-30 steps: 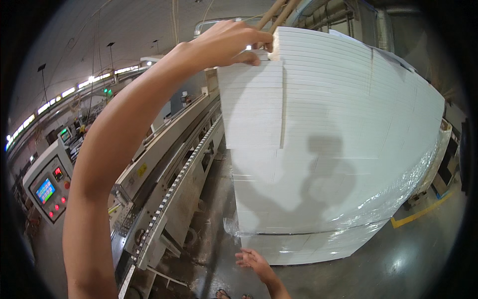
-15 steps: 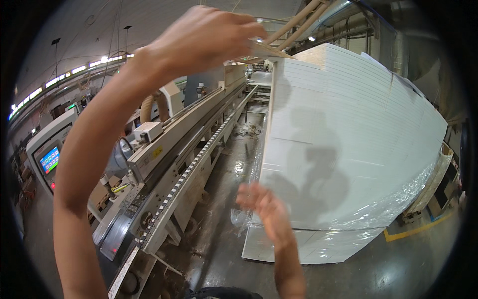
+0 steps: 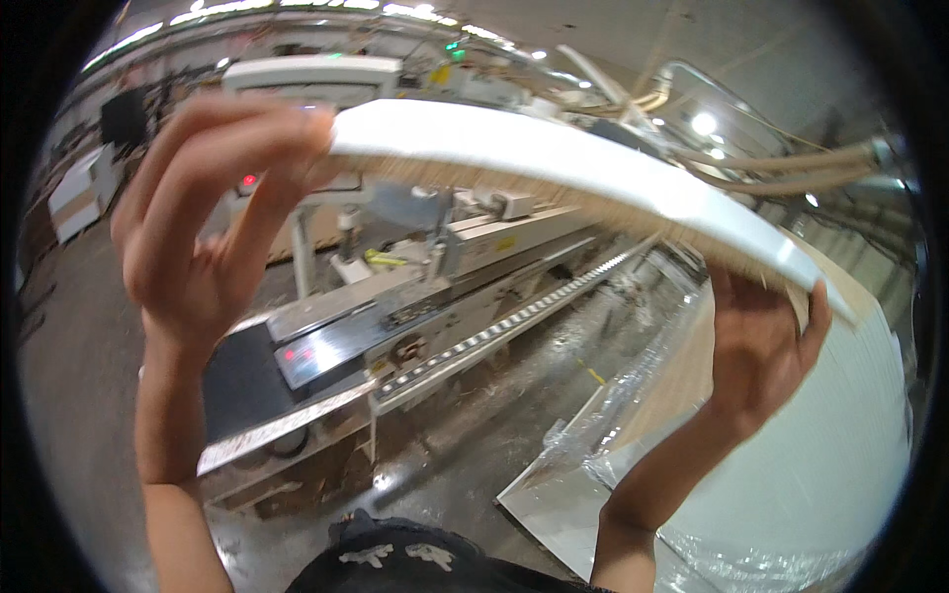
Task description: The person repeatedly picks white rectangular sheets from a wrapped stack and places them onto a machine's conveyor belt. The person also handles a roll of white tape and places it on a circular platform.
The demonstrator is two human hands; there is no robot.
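A white-faced chipboard panel (image 3: 534, 148) is raised in front of me, its rough brown edge facing me. My left hand (image 3: 203, 198) is closed on the panel's left end, blurred by motion. From below, my right hand (image 3: 756, 346) grips the panel near its right end, thumb up by the edge. Below my right forearm and beyond it stands the tall stack of white panels (image 3: 791, 465), partly wrapped in clear film (image 3: 583, 445).
A long woodworking machine (image 3: 514, 237) with a track of small pads (image 3: 524, 314) runs diagonally ahead. Its dark near-end bed (image 3: 242, 385) lies below my left hand. The control cabinet (image 3: 311, 71) stands behind that hand. Concrete floor (image 3: 435, 484) separates machine and stack.
My left hand was above the stack's top corner and my right hand was low before its side. Now both hold the panel up, and the view has swung left toward the machine.
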